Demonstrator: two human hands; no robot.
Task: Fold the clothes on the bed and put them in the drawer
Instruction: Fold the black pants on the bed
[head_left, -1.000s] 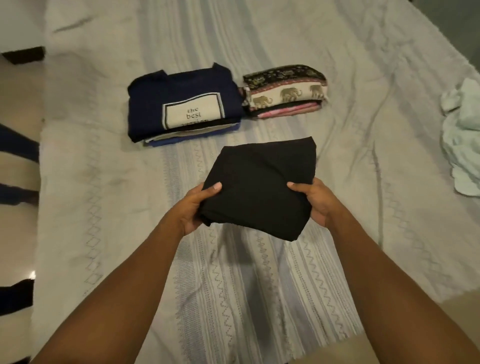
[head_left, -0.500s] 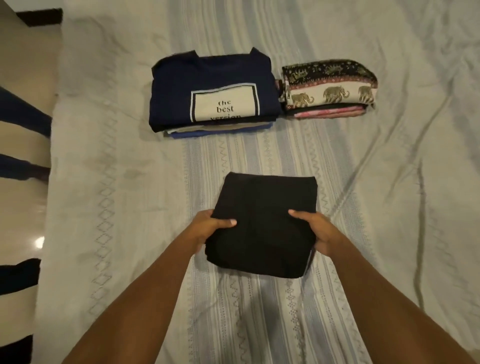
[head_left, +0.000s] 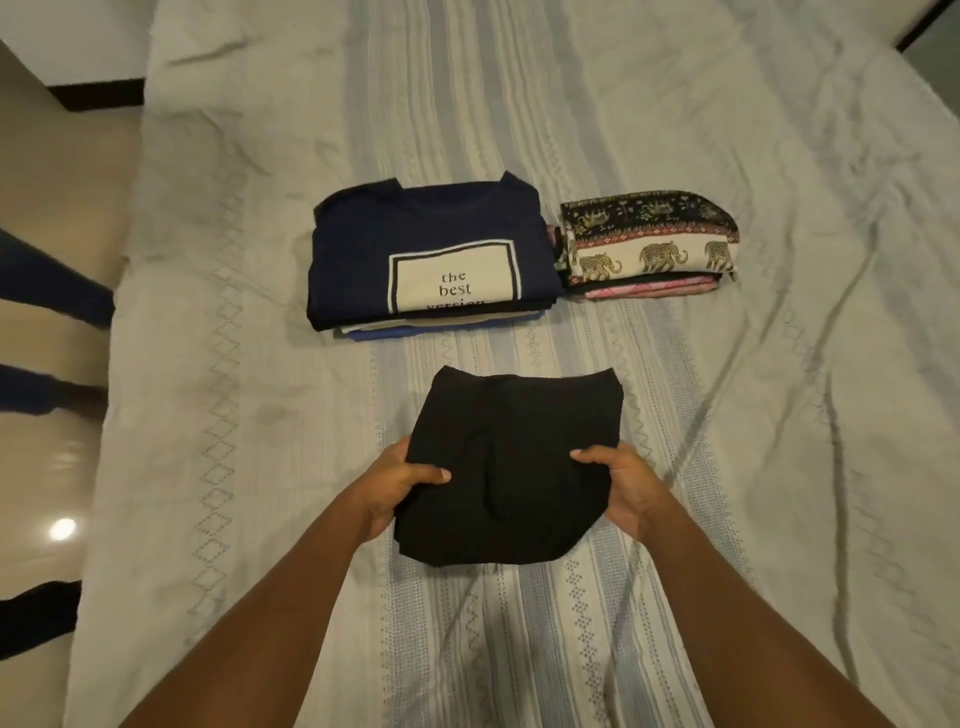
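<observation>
A folded black garment (head_left: 514, 457) is held over the middle of the bed (head_left: 208, 415). My left hand (head_left: 400, 480) grips its left edge, thumb on top. My right hand (head_left: 626, 483) grips its right edge the same way. Behind it lies a stack of folded tops with a navy printed shirt (head_left: 431, 254) uppermost. To the right of that stack sits a smaller folded pile topped by elephant-print cloth (head_left: 649, 241).
The bed's pale patterned cover is wrinkled. A glossy tiled floor (head_left: 52, 467) runs along the left edge of the bed, with dark shapes on it. No drawer is in view.
The view has swung back toward the two stacks, so the pale clothes at the right left the view. The black garment came closer to me and now bulges in the middle between my hands.
</observation>
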